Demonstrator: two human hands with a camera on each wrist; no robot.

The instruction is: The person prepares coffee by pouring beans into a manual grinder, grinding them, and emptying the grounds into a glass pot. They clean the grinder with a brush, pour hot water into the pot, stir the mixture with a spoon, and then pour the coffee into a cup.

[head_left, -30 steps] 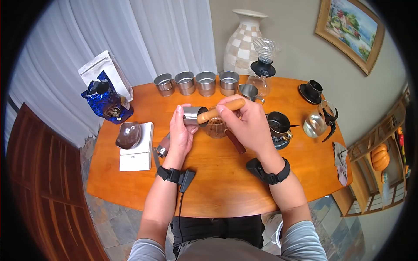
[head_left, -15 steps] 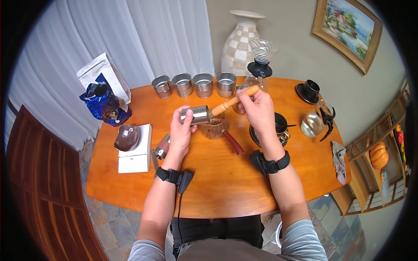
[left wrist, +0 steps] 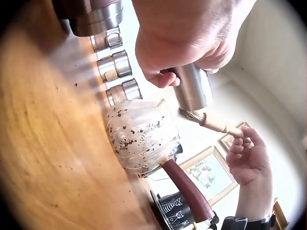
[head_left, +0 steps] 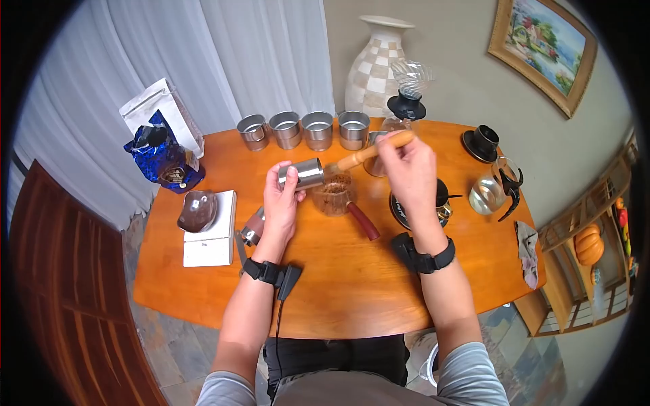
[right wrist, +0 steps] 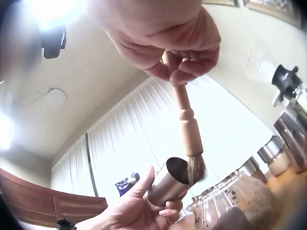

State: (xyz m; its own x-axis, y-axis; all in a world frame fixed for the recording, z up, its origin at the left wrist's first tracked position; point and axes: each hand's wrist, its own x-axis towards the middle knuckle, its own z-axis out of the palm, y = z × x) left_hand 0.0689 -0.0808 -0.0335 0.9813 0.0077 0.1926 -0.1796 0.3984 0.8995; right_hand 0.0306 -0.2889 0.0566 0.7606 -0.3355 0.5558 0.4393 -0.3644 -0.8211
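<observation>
My left hand (head_left: 281, 210) grips a steel cylindrical cup (head_left: 302, 174), tipped sideways with its mouth toward the right. In my right hand (head_left: 410, 177) is the turned wooden handle of a small brush (right wrist: 192, 136), pinched between thumb and fingers. Its bristles (right wrist: 196, 168) are right at the cup's rim. Below them, a glass pot (left wrist: 139, 136) with a dark red handle (left wrist: 189, 189) stands on the table, brown coffee grounds sticking to its inside. Behind the left wrist lies a metal coffee grinder (head_left: 254, 228), partly hidden by the arm.
Several steel cups (head_left: 317, 132) line the back of the wooden table (head_left: 338, 291). At left are a white scale (head_left: 207, 252) with a dark bowl (head_left: 197, 211) and a blue bag (head_left: 166, 159). Toward the right stand a black mug (head_left: 437, 193), a glass carafe (head_left: 489, 193) and a cloth (head_left: 527, 254).
The brush has come out of the cup's mouth, its bristles now at the rim. My right hand has moved to the right, while the left still holds the cup over the pot.
</observation>
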